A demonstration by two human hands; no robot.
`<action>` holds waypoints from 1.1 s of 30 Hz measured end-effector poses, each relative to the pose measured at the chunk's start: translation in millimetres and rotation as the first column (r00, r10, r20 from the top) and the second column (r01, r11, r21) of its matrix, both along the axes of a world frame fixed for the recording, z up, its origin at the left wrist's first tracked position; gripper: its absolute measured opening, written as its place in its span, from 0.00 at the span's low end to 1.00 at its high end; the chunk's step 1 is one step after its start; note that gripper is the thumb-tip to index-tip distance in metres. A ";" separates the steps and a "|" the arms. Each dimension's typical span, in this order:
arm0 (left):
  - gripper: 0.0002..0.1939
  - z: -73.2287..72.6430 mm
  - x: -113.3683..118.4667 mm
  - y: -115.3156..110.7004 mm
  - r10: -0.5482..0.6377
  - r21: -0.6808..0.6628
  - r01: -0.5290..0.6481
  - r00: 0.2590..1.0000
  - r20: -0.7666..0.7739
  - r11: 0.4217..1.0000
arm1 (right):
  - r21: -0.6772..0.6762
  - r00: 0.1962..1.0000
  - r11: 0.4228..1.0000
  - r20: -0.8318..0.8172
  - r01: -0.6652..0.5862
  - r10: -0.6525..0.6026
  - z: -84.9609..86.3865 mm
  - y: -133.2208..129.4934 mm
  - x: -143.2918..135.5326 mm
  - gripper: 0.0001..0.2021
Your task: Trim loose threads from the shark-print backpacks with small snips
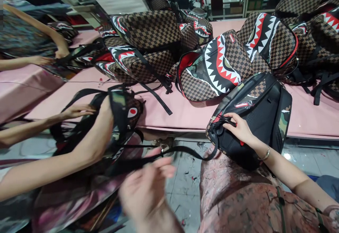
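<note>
A black backpack (265, 123) with camouflage and checkered panels leans on my lap and the table edge, its padded back facing up. My right hand (239, 129) is closed on a small black tool (230, 120) over the bag's lower left side, near a red patch. A long black strap (185, 150) runs left from the bag's lower corner. My left hand (148, 187), blurred by motion, pinches this strap between its fingertips; its other fingers are loosely curled.
Several checkered shark-mouth backpacks (219, 67) lie across the pink table (182, 114). Close on the left, another person's hands (102, 114) handle a black bag (124, 109). Farther left, a second person's hands (43, 60) work at straps. Scraps dot the tiled floor (182, 187).
</note>
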State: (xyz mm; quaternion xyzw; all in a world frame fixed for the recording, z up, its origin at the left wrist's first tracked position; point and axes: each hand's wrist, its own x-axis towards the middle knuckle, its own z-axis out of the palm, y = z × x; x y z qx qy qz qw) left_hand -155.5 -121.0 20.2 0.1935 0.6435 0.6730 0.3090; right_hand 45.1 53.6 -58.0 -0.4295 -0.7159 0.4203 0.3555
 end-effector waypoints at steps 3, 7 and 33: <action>0.21 -37.4 38.2 46.9 -0.286 -0.081 0.317 0.921 0.266 0.945 | -0.042 0.999 0.999 -0.031 -0.018 0.017 7.9 -16.9 17.7 0.13; 0.20 -51.9 74.9 68.1 -0.487 -0.038 0.551 0.767 0.419 0.834 | -0.059 0.994 0.996 -0.090 -0.063 0.057 12.7 -35.2 40.1 0.10; 0.16 -42.0 85.9 68.9 -0.654 -0.065 0.711 0.675 0.342 0.700 | 0.110 0.961 0.964 -0.109 -0.243 0.254 12.4 -35.7 56.1 0.08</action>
